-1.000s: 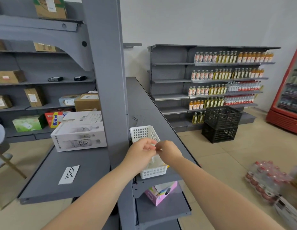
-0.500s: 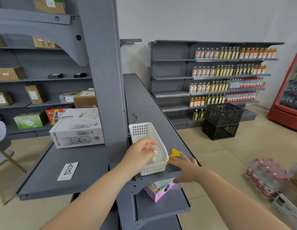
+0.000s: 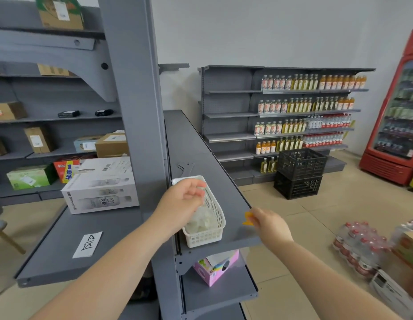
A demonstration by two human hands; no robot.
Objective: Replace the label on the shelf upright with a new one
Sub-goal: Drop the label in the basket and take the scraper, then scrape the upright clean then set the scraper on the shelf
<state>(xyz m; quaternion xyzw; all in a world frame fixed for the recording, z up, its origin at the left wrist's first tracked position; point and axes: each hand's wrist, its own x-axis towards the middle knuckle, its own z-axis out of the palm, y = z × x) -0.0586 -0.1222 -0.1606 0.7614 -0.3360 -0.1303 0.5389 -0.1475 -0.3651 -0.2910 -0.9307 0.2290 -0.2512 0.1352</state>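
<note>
The grey shelf upright (image 3: pixel 136 100) rises in the middle of the view. A white paper label (image 3: pixel 88 244) with hand-drawn marks lies flat on the grey shelf to its left. My left hand (image 3: pixel 182 199) hovers over a white slotted basket (image 3: pixel 215 204), fingers curled together; nothing shows between them. Crumpled clear plastic lies in the basket. My right hand (image 3: pixel 270 225) pinches a small orange-yellow plastic piece (image 3: pixel 248 220) at the front edge of the right-hand shelf (image 3: pixel 200 158).
A white carton (image 3: pixel 101 185) stands on the left shelf behind the label. A pink box (image 3: pixel 215 266) sits on the shelf below the basket. Two stacked black crates (image 3: pixel 300 174), shrink-wrapped bottle packs (image 3: pixel 360 248) and a red fridge (image 3: pixel 399 125) occupy the floor at right.
My hands, together over the basket a second ago, have separated. The right hand reached to the shelf edge and picked up the orange-yellow piece. The left hand rose slightly above the basket.
</note>
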